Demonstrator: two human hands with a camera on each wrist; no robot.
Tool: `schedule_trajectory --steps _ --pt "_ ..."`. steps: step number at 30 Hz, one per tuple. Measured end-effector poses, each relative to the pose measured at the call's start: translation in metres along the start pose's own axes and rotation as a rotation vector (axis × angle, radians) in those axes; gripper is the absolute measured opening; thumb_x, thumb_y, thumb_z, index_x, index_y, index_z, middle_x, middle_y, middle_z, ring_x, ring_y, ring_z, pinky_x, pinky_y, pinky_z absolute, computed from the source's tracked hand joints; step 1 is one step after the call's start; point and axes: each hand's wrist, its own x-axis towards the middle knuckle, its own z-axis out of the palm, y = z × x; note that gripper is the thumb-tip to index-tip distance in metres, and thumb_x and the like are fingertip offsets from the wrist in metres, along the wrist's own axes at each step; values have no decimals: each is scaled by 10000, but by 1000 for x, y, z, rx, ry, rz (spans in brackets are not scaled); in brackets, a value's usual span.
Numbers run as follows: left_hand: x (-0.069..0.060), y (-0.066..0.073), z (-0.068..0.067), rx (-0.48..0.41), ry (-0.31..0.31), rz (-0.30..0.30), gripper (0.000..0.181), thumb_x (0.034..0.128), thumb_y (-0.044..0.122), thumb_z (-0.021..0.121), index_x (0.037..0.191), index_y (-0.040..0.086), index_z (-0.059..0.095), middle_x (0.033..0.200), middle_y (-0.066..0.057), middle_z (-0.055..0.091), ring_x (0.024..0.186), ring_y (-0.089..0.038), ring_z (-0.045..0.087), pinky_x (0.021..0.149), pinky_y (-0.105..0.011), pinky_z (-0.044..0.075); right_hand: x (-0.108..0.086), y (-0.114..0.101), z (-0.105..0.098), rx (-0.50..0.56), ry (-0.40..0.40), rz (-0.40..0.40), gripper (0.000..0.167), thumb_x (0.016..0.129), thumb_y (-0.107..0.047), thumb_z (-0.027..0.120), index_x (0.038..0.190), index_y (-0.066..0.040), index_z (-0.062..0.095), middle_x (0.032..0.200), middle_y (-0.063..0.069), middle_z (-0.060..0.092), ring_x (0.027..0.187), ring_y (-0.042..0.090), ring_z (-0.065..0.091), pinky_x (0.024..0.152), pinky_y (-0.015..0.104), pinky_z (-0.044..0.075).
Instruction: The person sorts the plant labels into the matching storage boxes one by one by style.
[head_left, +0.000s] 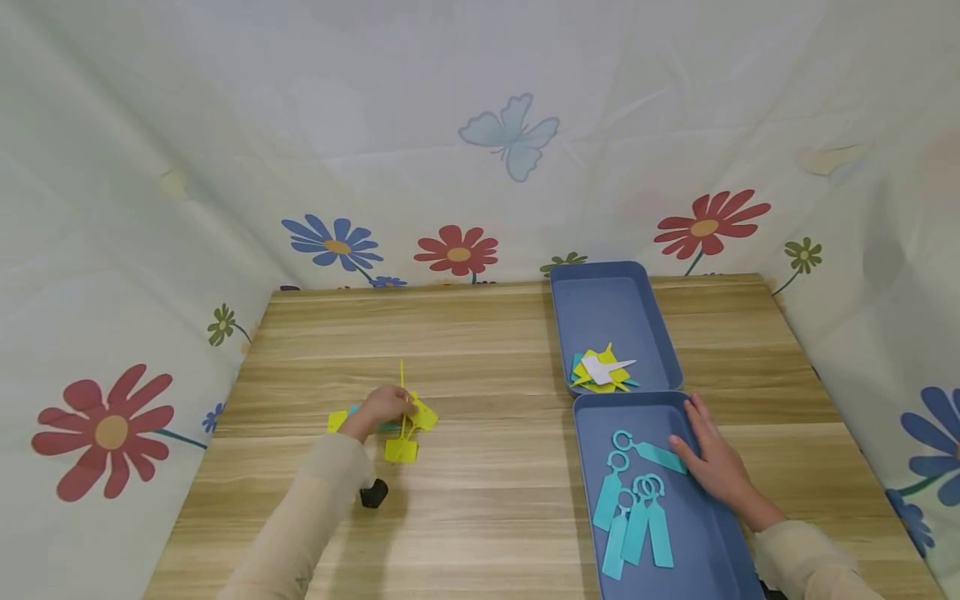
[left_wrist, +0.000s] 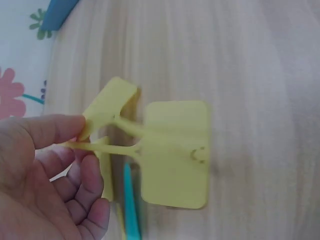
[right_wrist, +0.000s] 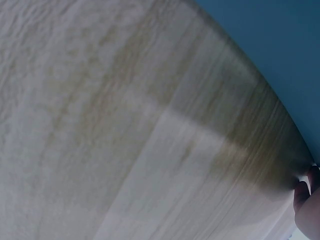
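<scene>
- Pinching at least one yellow plant label (left_wrist: 170, 175) by its thin stem, the left hand (head_left: 386, 406) had its thumb and forefinger closed and its other fingers curled loosely.
- A second yellow label (left_wrist: 111, 105) showed at the left thumb tip, its stem crossing the first; whether it too was gripped could not be told.
- Below the left hand lay more yellow and teal labels (head_left: 337, 421), partly hidden, so their number could not be told.
- One small black object (head_left: 373, 493) stood out beside the left sleeve (head_left: 315, 492).
- The right hand (head_left: 716, 467) was open, its fingers extended along the right rim of one blue tray (head_left: 705, 546), its thumb over the inside.
- Five teal hook-ended tags (head_left: 636, 531) lay in that tray, left of the right hand; one pointed its flat end toward the thumb.
- Just beyond the right hand, a second blue tray (head_left: 607, 304) met the first end to end. In its near end was a pile (head_left: 600, 385) of yellow and teal labels, overlapping past counting, with one white label (head_left: 597, 368) on top.
- Both trays sat on one wood-grain table (head_left: 495, 483).
</scene>
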Motion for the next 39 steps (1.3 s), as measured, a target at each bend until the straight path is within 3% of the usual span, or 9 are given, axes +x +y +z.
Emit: schedule_trajectory --steps 4,13,20,23,26,32,39 --pt "3 2 -5 -86 -53 6 191 837 107 538 664 63 471 619 4 419 568 -126 390 568 -248 370 0 1 0 0 2 1 693 883 -284 514 1410 -36 138 1472 180 77 1265 471 210 872 660 258" --pt "4 15 -16 -115 -100 21 208 853 154 501 653 98 487 547 16 413 522 -127 337 515 -235 278 0 1 1 -9 16 -11 685 880 -278 518 1404 -24 157 1468 186 91 1262 468 218 864 660 266" --pt "3 32 -22 -183 -83 29 177 878 193 499 764 73 562 636 22 531 588 -104 472 593 -244 390 1 2 1 -9 17 -9 689 880 -281 519 1405 -27 153 1468 188 92 1270 461 209 867 655 267" --pt "2 40 -22 -260 -82 16 179 879 198 512 872 34 583 694 9 592 606 -70 540 685 -281 475 1 1 0 -4 14 -5 689 881 -282 517 1406 -29 150 1469 185 89 1274 459 204 869 656 263" --pt "3 48 -19 -346 -83 10 200 877 182 524 935 -1 579 710 7 626 615 -51 583 744 -300 506 0 0 -1 -3 11 -3 689 881 -281 517 1406 -27 150 1469 186 89 1274 460 203 869 658 260" --pt "7 70 -7 -447 -84 19 210 871 150 533 979 -27 567 680 30 638 584 -16 593 665 -234 502 0 -1 -1 -6 10 -4 688 879 -281 520 1402 -17 158 1466 192 93 1271 463 204 872 658 259" --pt "13 94 8 -516 -82 0 218 861 137 550 1014 -17 567 752 -24 648 677 -74 635 882 -382 458 0 -2 -1 -5 4 9 692 880 -289 517 1403 -20 153 1468 188 89 1269 463 208 880 654 258"
